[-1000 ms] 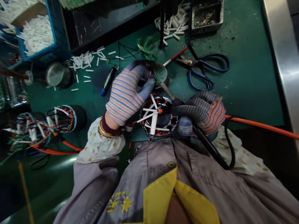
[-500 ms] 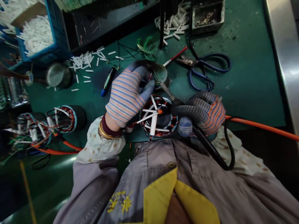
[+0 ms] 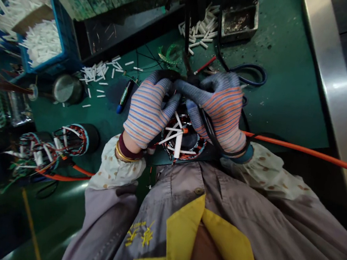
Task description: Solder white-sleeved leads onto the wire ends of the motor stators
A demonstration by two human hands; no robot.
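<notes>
Both hands wear striped gloves and meet above a round wire-wound coil (image 3: 202, 144) with white sleeves (image 3: 178, 143) across it, close to my body. My left hand (image 3: 150, 109) is closed, thumb and fingers pinched at the coil's far side; what they hold is hidden. Beside it, my right hand (image 3: 221, 108) is closed too, its index finger stretched toward the left fingertips. A black cable (image 3: 208, 128) runs through the right hand's grasp and over its wrist. The tool end at the fingertips is mostly hidden.
Blue-handled scissors (image 3: 257, 75) and a red stick (image 3: 205, 64) lie beyond my right hand. A marker pen (image 3: 124, 96), loose white tubes (image 3: 96, 72) and a metal cup (image 3: 66, 89) are left. More coils (image 3: 78, 138) stand at lower left. An orange hose (image 3: 305, 151) crosses right.
My right hand has moved up and left from beside the coil to my left fingertips, now covering part of the scissors. My left hand has hardly moved.
</notes>
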